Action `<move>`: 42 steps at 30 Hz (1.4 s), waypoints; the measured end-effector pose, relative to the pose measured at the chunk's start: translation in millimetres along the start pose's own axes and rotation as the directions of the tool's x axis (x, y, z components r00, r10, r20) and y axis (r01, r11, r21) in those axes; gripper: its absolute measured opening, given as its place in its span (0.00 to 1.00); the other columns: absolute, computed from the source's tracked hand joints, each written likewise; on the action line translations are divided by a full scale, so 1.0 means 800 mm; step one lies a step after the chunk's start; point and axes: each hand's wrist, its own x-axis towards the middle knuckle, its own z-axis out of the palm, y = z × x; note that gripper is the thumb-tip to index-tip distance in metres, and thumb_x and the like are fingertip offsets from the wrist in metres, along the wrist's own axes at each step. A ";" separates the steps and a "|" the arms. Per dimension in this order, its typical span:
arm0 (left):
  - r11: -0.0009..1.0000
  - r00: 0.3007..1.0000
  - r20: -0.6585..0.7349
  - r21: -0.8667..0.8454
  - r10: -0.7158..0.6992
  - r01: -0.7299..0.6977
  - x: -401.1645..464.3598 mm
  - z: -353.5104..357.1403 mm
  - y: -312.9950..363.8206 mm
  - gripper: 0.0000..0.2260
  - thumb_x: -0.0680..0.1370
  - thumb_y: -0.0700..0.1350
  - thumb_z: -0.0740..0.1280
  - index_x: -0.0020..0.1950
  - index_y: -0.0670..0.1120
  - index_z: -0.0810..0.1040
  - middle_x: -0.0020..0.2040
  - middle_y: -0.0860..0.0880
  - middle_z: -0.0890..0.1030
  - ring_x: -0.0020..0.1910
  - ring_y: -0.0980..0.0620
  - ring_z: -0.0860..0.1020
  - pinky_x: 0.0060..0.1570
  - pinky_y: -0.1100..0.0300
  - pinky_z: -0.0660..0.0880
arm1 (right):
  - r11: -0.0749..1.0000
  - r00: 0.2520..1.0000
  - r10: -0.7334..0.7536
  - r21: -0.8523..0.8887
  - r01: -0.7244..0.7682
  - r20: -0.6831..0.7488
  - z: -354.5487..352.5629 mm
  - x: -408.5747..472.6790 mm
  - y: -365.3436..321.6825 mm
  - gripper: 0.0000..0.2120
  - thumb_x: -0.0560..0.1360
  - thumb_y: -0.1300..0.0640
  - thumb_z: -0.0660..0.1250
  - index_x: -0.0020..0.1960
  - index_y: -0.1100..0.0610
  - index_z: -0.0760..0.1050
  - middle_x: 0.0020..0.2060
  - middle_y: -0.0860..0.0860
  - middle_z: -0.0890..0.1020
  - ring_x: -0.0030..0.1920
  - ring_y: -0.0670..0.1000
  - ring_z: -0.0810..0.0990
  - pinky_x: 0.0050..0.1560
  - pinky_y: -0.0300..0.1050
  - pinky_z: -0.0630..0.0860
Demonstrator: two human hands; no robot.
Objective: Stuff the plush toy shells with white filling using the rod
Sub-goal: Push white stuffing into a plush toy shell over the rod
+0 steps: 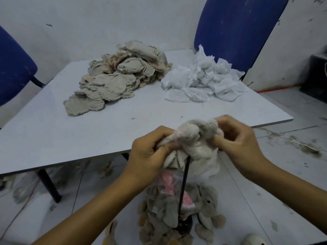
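Observation:
A cream plush toy shell (194, 137) with a bit of pink on it sits over the top of a thin black upright rod (184, 184). My left hand (148, 152) grips the shell's left side, fingers curled into the fabric. My right hand (237, 137) pinches its right side. Some white filling (207, 167) hangs below the shell. The rod stands in a dark round base (185, 227) on the floor. On the table lie a heap of grey-beige flat shells (113, 80) and a heap of white filling pieces (200, 80).
The grey table (53, 129) stands ahead with its near edge under my hands. Blue chairs stand at the far right (235, 23) and at the left (12, 68). More grey shells and a pink piece (177, 209) lie around the rod's base on the tiled floor.

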 end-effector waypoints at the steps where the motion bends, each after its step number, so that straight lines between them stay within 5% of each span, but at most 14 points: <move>1: 0.998 0.999 -0.006 -0.050 -0.044 0.043 -0.005 0.002 -0.003 0.02 0.77 0.46 0.67 0.48 0.53 0.79 0.40 0.61 0.80 0.39 0.61 0.78 0.39 0.68 0.73 | 0.998 0.995 -0.059 0.000 0.059 -0.084 0.004 0.008 -0.012 0.08 0.70 0.57 0.75 0.48 0.51 0.80 0.40 0.45 0.83 0.40 0.44 0.80 0.39 0.38 0.78; 3: 0.988 0.989 0.034 -0.042 -0.144 0.146 -0.016 0.011 -0.010 0.05 0.75 0.50 0.66 0.43 0.51 0.79 0.37 0.57 0.80 0.35 0.59 0.77 0.34 0.64 0.73 | 0.989 0.982 -0.149 -0.039 0.145 -0.113 0.015 0.021 -0.034 0.10 0.69 0.53 0.78 0.47 0.48 0.79 0.39 0.45 0.82 0.38 0.44 0.79 0.36 0.38 0.78; 6: 0.966 0.962 0.084 0.023 -0.259 0.258 -0.026 0.017 -0.019 0.04 0.72 0.51 0.65 0.40 0.51 0.75 0.37 0.58 0.79 0.35 0.63 0.75 0.34 0.61 0.72 | 0.984 0.984 -0.163 -0.068 0.168 0.065 0.037 0.021 -0.047 0.14 0.68 0.53 0.78 0.51 0.49 0.78 0.41 0.44 0.81 0.40 0.42 0.79 0.41 0.36 0.77; 11: 0.995 0.985 0.147 0.053 -0.089 0.081 -0.019 0.008 -0.002 0.26 0.71 0.56 0.75 0.66 0.61 0.69 0.56 0.54 0.74 0.56 0.50 0.77 0.50 0.64 0.75 | 0.991 0.975 -0.026 -0.120 0.054 0.222 0.029 -0.011 -0.011 0.20 0.70 0.52 0.77 0.59 0.48 0.75 0.50 0.41 0.80 0.50 0.45 0.82 0.46 0.36 0.78; 14: 0.989 0.998 0.026 0.137 0.049 -0.052 -0.009 0.000 0.004 0.09 0.75 0.52 0.73 0.53 0.57 0.76 0.47 0.58 0.76 0.46 0.56 0.77 0.44 0.68 0.71 | 0.989 0.959 0.137 -0.080 -0.121 0.248 0.025 -0.022 0.007 0.26 0.67 0.44 0.78 0.62 0.42 0.73 0.53 0.43 0.82 0.53 0.48 0.83 0.48 0.46 0.82; 17: 0.987 0.987 0.093 0.107 -0.131 0.121 -0.009 -0.002 0.000 0.11 0.74 0.40 0.75 0.41 0.53 0.76 0.37 0.58 0.76 0.36 0.60 0.74 0.39 0.66 0.69 | 0.969 0.937 0.218 -0.179 -0.173 0.274 0.018 -0.023 0.022 0.25 0.66 0.39 0.77 0.59 0.43 0.75 0.53 0.48 0.84 0.55 0.53 0.83 0.55 0.59 0.80; 20: 0.970 0.974 0.053 -0.089 -0.222 0.226 -0.006 -0.001 0.000 0.09 0.73 0.32 0.72 0.39 0.42 0.75 0.32 0.54 0.76 0.30 0.59 0.74 0.33 0.66 0.71 | 0.958 0.884 0.239 -0.248 -0.145 0.402 0.009 -0.024 0.021 0.19 0.68 0.48 0.79 0.57 0.36 0.78 0.52 0.39 0.84 0.54 0.42 0.83 0.53 0.41 0.79; 23: 0.958 0.982 -0.030 -0.224 -0.189 0.178 -0.002 -0.017 -0.003 0.06 0.70 0.33 0.71 0.40 0.41 0.76 0.35 0.56 0.80 0.35 0.58 0.79 0.36 0.65 0.77 | 0.981 0.970 0.058 -0.192 -0.012 0.236 0.000 -0.013 0.007 0.13 0.68 0.58 0.78 0.49 0.45 0.81 0.44 0.41 0.84 0.43 0.40 0.82 0.44 0.32 0.77; 27: 0.934 0.919 0.191 -0.030 -0.345 0.357 -0.009 -0.028 -0.005 0.19 0.74 0.29 0.71 0.48 0.55 0.83 0.46 0.55 0.85 0.48 0.54 0.83 0.47 0.55 0.80 | 0.956 0.976 -0.139 -0.236 0.177 0.170 0.004 -0.003 -0.007 0.12 0.68 0.59 0.77 0.49 0.50 0.80 0.44 0.42 0.83 0.43 0.41 0.81 0.45 0.33 0.76; 30: 0.928 0.908 0.231 0.221 -0.348 0.299 -0.009 -0.020 -0.006 0.16 0.75 0.40 0.73 0.57 0.56 0.78 0.54 0.55 0.82 0.54 0.51 0.81 0.48 0.54 0.79 | 0.967 0.974 -0.065 -0.229 0.115 0.217 0.012 -0.009 -0.005 0.12 0.67 0.56 0.77 0.49 0.52 0.80 0.43 0.44 0.83 0.43 0.41 0.81 0.45 0.35 0.77; 33: 0.931 0.914 0.260 -0.108 -0.311 0.348 0.005 -0.018 0.012 0.20 0.72 0.54 0.73 0.62 0.56 0.76 0.57 0.58 0.83 0.55 0.57 0.81 0.48 0.64 0.78 | 0.955 0.978 -0.115 -0.251 0.157 0.174 0.002 -0.004 -0.009 0.13 0.67 0.54 0.78 0.50 0.52 0.79 0.43 0.43 0.83 0.43 0.41 0.81 0.45 0.33 0.75; 35: 0.910 0.943 0.199 -0.271 -0.265 0.313 0.021 -0.019 0.019 0.14 0.72 0.49 0.74 0.56 0.53 0.80 0.52 0.54 0.85 0.52 0.56 0.83 0.48 0.65 0.78 | 0.930 0.967 -0.168 -0.295 0.219 0.189 -0.002 -0.002 -0.013 0.13 0.67 0.54 0.78 0.49 0.53 0.80 0.42 0.43 0.83 0.42 0.41 0.81 0.44 0.33 0.74; 38: 0.961 0.981 0.122 -0.213 -0.151 0.175 0.027 -0.017 0.020 0.05 0.69 0.37 0.74 0.40 0.45 0.81 0.39 0.56 0.83 0.39 0.60 0.80 0.39 0.67 0.76 | 0.889 0.953 -0.249 -0.351 0.295 0.172 0.000 0.000 -0.015 0.11 0.69 0.61 0.76 0.50 0.54 0.80 0.44 0.42 0.82 0.44 0.41 0.80 0.46 0.31 0.72; 42: 0.971 0.938 0.268 -0.026 -0.221 0.236 -0.003 -0.006 -0.006 0.20 0.71 0.32 0.73 0.33 0.56 0.73 0.33 0.62 0.76 0.34 0.66 0.75 0.37 0.71 0.70 | 0.807 0.927 -0.196 -0.485 0.337 0.319 0.004 -0.008 0.002 0.10 0.69 0.54 0.76 0.48 0.51 0.80 0.43 0.35 0.77 0.43 0.35 0.77 0.44 0.29 0.69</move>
